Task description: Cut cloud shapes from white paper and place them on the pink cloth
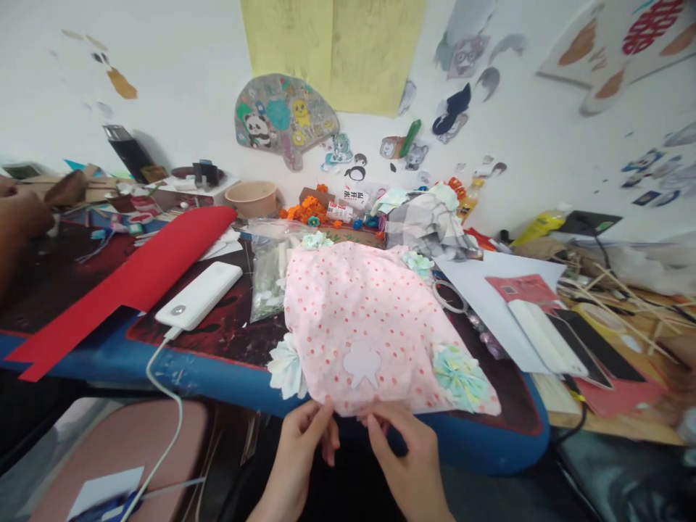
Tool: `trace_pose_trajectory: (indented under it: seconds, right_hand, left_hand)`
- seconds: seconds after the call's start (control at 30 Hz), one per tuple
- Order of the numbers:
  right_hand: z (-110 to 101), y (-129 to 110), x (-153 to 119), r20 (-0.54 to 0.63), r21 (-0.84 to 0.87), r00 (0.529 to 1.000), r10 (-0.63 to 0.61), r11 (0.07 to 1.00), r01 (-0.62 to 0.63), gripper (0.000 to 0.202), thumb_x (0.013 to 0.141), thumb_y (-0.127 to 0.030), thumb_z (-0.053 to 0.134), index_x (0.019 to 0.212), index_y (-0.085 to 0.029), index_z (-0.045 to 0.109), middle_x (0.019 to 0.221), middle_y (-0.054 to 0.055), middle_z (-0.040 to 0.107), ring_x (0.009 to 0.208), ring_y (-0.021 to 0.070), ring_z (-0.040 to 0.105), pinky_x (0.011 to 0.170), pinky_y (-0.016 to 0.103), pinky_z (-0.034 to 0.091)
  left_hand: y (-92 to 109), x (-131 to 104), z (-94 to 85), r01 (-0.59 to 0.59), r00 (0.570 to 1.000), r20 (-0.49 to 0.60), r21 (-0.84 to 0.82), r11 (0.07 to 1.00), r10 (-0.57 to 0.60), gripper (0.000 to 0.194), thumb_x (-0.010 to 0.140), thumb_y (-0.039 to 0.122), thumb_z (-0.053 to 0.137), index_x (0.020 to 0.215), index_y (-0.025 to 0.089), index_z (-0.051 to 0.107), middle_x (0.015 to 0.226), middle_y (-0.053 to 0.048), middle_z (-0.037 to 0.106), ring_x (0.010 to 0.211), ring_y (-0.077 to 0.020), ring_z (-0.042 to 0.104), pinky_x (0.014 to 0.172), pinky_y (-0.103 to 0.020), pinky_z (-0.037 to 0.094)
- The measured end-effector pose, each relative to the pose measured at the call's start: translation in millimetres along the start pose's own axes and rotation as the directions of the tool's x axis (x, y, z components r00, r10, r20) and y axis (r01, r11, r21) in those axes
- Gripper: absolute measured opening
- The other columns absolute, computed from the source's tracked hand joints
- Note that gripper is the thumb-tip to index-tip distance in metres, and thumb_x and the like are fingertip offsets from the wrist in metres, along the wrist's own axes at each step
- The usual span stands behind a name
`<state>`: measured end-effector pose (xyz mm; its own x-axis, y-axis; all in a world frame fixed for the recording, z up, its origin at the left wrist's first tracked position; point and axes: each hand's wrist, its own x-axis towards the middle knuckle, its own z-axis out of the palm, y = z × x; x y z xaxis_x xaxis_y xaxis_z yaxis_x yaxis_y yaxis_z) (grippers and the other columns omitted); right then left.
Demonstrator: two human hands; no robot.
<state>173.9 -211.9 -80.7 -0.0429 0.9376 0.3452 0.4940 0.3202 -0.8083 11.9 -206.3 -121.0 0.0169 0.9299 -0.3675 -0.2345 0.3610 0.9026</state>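
A pink cloth with red dots (353,304) lies over the blue-edged table, its near edge at the table's front. Pale green and white fabric flowers sit at its corners, one at the lower right (462,377) and one at the lower left (288,366). Near the cloth's front edge is a white cloud-like patch (362,364). My left hand (309,431) pinches the front edge left of the patch. Thumb and fingers of my right hand (399,442) close on the same edge, a little to the right.
A white power bank (199,296) with a cable and a long red sheet (135,283) lie at the left. Another person's hand (25,217) is at the far left. White paper (505,312) and phones (579,348) lie right; a plastic bag (269,275) touches the cloth.
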Motion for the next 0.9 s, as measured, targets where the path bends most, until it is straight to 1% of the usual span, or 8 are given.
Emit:
trace_pose_trajectory:
  seconds: [0.1,0.17,0.27,0.37,0.47,0.67,0.77,0.9]
  right_hand:
    - [14.9,3.8,-18.5,0.134,0.207,0.957,0.257,0.937,-0.281,0.020,0.090,-0.033,0.060,0.090,-0.019,0.075,0.084,0.009,0.077,0.072,0.0203,0.073,0.069,0.029,0.059]
    - [25.0,7.1,-29.4,0.161,0.405,0.903,0.398,0.808,-0.428,0.030,0.088,-0.043,0.064,0.097,-0.017,0.075,0.083,0.011,0.077,0.073,0.0223,0.074,0.069,0.032,0.060]
    - [35.3,8.8,-37.8,0.190,0.621,0.866,0.463,0.626,-0.472,0.041,0.084,-0.051,0.068,0.105,-0.016,0.072,0.080,0.011,0.076,0.070,0.0229,0.073,0.065,0.033,0.060]
    - [40.1,7.4,-37.1,0.179,0.705,0.868,0.463,0.556,-0.441,0.042,0.083,-0.051,0.069,0.107,-0.018,0.069,0.088,0.013,0.076,0.076,0.0251,0.074,0.070,0.036,0.060]
    - [41.4,9.1,-33.2,0.157,0.705,0.902,0.403,0.593,-0.388,0.042,0.089,-0.051,0.061,0.113,-0.017,0.065,0.093,0.015,0.076,0.078,0.0271,0.075,0.070,0.039,0.061]
    - [17.2,24.6,-23.1,0.180,0.463,0.978,0.102,0.868,-0.176,0.040,0.098,-0.045,0.045,0.130,-0.027,0.060,0.099,0.010,0.076,0.088,0.0267,0.074,0.075,0.041,0.063]
    - [-1.7,23.9,-24.7,0.179,0.451,0.978,0.104,0.875,-0.175,0.039,0.099,-0.042,0.043,0.134,-0.030,0.056,0.098,0.009,0.075,0.087,0.0260,0.073,0.075,0.041,0.062]
    - [-10.6,15.2,-33.7,0.133,0.507,0.966,0.220,0.823,-0.257,0.048,0.101,-0.037,0.039,0.149,-0.029,0.036,0.089,0.008,0.070,0.059,0.0192,0.067,0.049,0.031,0.056]
  left_hand:
    - [7.6,-2.0,6.2,0.037,0.999,-0.019,-0.121,0.992,-0.040,0.048,0.077,0.058,0.071,0.064,0.015,0.055,0.044,0.004,0.050,0.039,-0.0061,0.039,0.041,-0.018,0.030]
    - [11.7,-3.6,8.1,0.048,0.999,-0.002,-0.161,0.986,-0.049,0.047,0.075,0.056,0.073,0.063,0.015,0.054,0.043,0.005,0.047,0.040,-0.0052,0.036,0.042,-0.017,0.029]
    - [17.0,-5.1,8.8,0.043,0.999,0.027,-0.189,0.981,-0.038,0.044,0.078,0.053,0.073,0.065,0.014,0.055,0.045,0.005,0.047,0.043,-0.0047,0.035,0.046,-0.018,0.028]
    - [21.8,-6.0,8.2,0.031,0.999,0.043,-0.210,0.977,-0.022,0.041,0.079,0.050,0.073,0.068,0.014,0.057,0.044,0.005,0.046,0.044,-0.0049,0.034,0.048,-0.019,0.027]
    - [26.4,-6.8,7.2,0.036,0.997,0.074,-0.235,0.971,-0.019,0.040,0.080,0.050,0.072,0.071,0.014,0.059,0.043,0.006,0.043,0.043,-0.0048,0.031,0.048,-0.019,0.027]
    - [33.4,-10.7,7.9,0.023,0.998,0.066,-0.203,0.979,-0.010,0.039,0.081,0.050,0.071,0.084,0.012,0.063,0.043,0.007,0.043,0.041,-0.0048,0.031,0.045,-0.018,0.023]
    - [32.5,-11.6,8.8,0.002,0.999,0.046,-0.161,0.987,0.005,0.041,0.080,0.052,0.071,0.086,0.012,0.063,0.043,0.006,0.045,0.041,-0.0055,0.032,0.044,-0.018,0.024]
    - [26.6,-10.6,8.0,-0.028,0.999,0.026,-0.083,0.996,0.030,0.042,0.080,0.054,0.069,0.078,0.013,0.062,0.044,0.004,0.049,0.041,-0.0066,0.037,0.044,-0.018,0.028]
